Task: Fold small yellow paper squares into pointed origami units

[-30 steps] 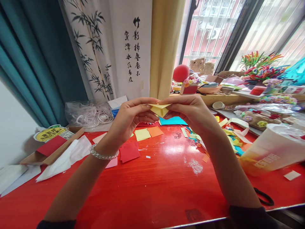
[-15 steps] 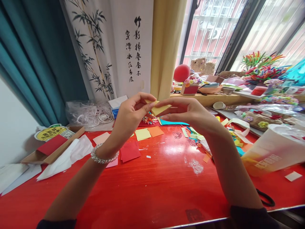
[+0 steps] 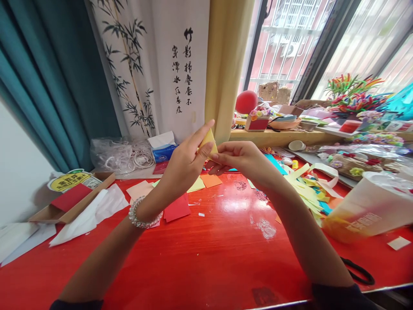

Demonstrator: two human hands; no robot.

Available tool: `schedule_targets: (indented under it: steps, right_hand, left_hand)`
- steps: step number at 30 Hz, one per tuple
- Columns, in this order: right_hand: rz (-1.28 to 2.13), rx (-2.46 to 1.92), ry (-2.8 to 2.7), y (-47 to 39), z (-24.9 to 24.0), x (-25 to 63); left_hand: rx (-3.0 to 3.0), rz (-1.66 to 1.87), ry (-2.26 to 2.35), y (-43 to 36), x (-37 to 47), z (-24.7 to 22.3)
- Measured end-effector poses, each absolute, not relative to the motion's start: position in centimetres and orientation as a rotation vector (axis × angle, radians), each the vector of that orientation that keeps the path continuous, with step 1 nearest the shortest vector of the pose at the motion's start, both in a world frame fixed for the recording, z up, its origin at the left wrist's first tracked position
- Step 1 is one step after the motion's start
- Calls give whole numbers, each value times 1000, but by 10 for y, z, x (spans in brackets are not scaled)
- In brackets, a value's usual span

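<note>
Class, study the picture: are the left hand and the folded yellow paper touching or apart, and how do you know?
Touching. The head view shows the left hand holding the folded yellow paper, its thumb lying against the paper.

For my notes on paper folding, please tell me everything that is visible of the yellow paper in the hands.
The yellow paper looks plain and folded, its visible part narrowing upward. It is tilted, above the red table, held by the left hand and the fingertips of the right hand. Fingers hide part of it.

Yellow paper [image 3: 209, 140] — folded (small), tilted — held aloft.
</note>
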State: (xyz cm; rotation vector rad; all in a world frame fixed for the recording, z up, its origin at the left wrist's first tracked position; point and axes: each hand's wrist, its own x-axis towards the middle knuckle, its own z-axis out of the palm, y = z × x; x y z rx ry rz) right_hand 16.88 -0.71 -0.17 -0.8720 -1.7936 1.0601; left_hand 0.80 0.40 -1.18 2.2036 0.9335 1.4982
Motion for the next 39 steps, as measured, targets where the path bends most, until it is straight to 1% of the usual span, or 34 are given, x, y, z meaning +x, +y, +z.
schedule_targets:
  steps: [4,8,14,20,27,33,39]
  right_hand:
    - [1099,-866,-1825,-5,-5,166]
    - [1095,-914,-1907,-5,-6,167]
    - [998,-846,-1796,-10,-4,164]
    - [888,-754,-1672,-7,-5,163]
    - [797,-736,-1645,0,-10,165]
    - [711,-747,-1696,-5,-9,164]
    - [584,-885,-1830,-9,-6,166]
  left_hand:
    - [2326,1482,1031,9,6,-13]
    - [2381,1433,968,8,2,-12]
    - [2246,1416,961,5,-2,-6]
    - [1996,1444,837,14,-3,-9]
    - [2141,1571,938,8,-2,-9]
    - [2042,1575,1024,4,2,-6]
    - [2075,1556,1059,0,1,-4]
